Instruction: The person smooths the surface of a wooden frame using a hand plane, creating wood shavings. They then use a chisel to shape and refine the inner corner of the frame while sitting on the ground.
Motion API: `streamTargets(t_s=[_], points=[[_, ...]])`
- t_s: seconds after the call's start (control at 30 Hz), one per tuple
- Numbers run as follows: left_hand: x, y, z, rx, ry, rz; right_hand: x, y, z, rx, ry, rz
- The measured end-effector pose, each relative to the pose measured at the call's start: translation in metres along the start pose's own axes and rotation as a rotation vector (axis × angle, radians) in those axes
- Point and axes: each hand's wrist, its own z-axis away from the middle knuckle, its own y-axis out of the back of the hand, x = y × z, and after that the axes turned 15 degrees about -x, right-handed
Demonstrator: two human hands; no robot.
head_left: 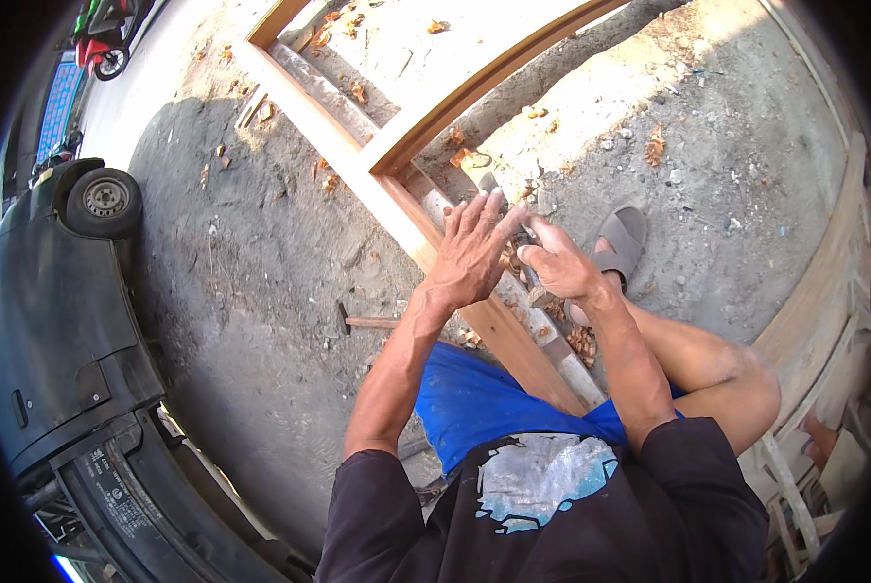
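Note:
My left hand point(470, 251) lies over the light wooden beam point(406, 225) of a large frame, its fingers stretched out and its thumb side close to my other hand. My right hand point(564, 260) is closed, just right of the beam, round a tool with a wooden end point(540, 296). Most of that tool is hidden by my hands, so its kind does not show. A small grey flat tip point(489, 183) pokes out beyond my left fingertips; whether it belongs to the same tool I cannot tell.
A hammer point(367, 322) lies on the ground left of the beam. A crosspiece point(474, 92) joins the beam ahead. Curled wood shavings point(581, 342) litter the ground. My sandalled foot point(622, 243) is at right. A dark vehicle point(61, 321) and red motorbike point(100, 53) stand left.

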Motion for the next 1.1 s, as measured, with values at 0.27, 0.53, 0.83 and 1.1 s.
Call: streamTargets(t_s=[0.27, 0.53, 0.83, 1.1], points=[[0.002, 0.044, 0.0, 0.455, -0.031, 0.429, -0.045, 0.012, 0.005, -0.03, -0.124, 0.264], [0.089, 0.006, 0.018, 0.735, -0.282, 0.523, 0.041, -0.035, -0.009, -0.165, 0.285, 0.847], [-0.004, 0.029, 0.029, 0.443, -0.282, 0.402, 0.015, -0.033, -0.149, -0.099, 0.548, 0.95], [0.075, -0.044, 0.061, 0.538, -0.309, 0.617, 0.107, -0.07, -0.036, -0.004, 0.485, 0.893]])
